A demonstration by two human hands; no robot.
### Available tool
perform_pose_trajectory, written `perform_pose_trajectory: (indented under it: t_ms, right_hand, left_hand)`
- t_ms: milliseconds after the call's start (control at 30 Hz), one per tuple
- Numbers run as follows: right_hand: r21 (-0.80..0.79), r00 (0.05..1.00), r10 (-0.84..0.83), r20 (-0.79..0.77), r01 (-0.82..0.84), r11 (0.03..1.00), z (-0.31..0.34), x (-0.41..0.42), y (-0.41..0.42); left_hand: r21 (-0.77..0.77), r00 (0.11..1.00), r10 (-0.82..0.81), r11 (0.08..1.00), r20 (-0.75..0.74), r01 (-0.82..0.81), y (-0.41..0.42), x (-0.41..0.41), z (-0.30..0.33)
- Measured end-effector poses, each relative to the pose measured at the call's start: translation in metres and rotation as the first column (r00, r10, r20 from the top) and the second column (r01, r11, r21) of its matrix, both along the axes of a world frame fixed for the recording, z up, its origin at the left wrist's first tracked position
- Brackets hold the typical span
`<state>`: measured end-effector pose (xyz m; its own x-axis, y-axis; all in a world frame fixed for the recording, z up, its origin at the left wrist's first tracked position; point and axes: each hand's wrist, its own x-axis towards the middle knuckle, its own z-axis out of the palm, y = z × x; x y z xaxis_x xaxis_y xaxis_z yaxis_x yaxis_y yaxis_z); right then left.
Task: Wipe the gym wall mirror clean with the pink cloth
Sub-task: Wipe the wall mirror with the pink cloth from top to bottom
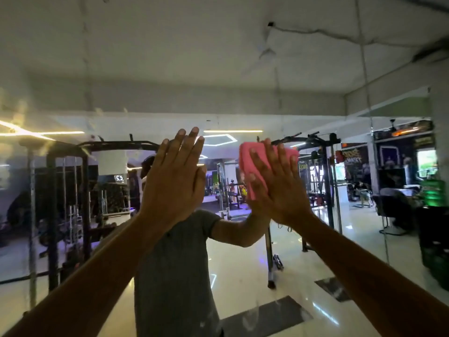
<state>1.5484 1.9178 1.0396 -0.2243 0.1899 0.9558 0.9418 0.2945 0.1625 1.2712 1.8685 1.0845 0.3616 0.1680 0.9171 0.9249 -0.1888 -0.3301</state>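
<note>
**Fingers spread flat, cloth pinned to the glass**

The fingers (281, 154) of the right hand (279, 188) are spread and straight, laid over the pink cloth (245, 161) and pressing it against the wall mirror (243, 263). Nothing is curled round it; the palm and the flat of the fingers do the holding. The cloth sits high on the glass, about head height, folded into a thick pad that shows above and to the left of the hand.

It looks soft and light, the sort of thing that bunches or slides out from under a palm if the pressure eases. I'd judge the safest hold is just this: the hand centred over the pad, fingers fanned to keep its edges down. The glass is hard, smooth and breakable, so firm, even pressure suits it better than a shove.

The left hand (175, 173) is up beside it, close but apart, fingers straight and nearly together, palm toward the mirror. Whether it touches the glass I cannot tell.

Smears and specks show on the mirror toward its upper left and low near the middle. Reflected in it are a grey shirt (175, 276), a black rack (68, 181) and a shiny floor (243, 254).
</note>
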Motion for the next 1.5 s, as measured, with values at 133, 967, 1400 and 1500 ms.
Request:
perform_pose_trajectory:
  t_ms: [133, 967, 1400, 1500]
  right_hand:
    - [-0.068, 0.958, -0.036, -0.285, 0.018, 0.998, 0.101, -0.020, 0.001]
    - [0.030, 0.981, 0.105, -0.163, -0.101, 0.994, 0.111, 0.005, 0.010]
    - [0.046, 0.985, 0.095, -0.147, -0.089, 0.995, 0.099, -0.030, 0.001]
    - [0.070, 0.998, 0.058, 0.001, -0.058, 0.996, 0.090, -0.086, -0.014]
  left_hand:
    - [-0.008, 1.000, 0.015, 1.000, 0.010, -0.015, 0.003, 0.009, 0.009]
    - [-0.027, 0.991, 0.124, 0.992, 0.048, -0.123, -0.011, 0.028, 0.016]
    - [-0.033, 0.976, 0.217, 0.976, 0.031, -0.216, -0.025, -0.021, 0.020]
    - [-0.067, 0.986, 0.162, 0.985, 0.046, -0.159, -0.033, -0.028, 0.023]
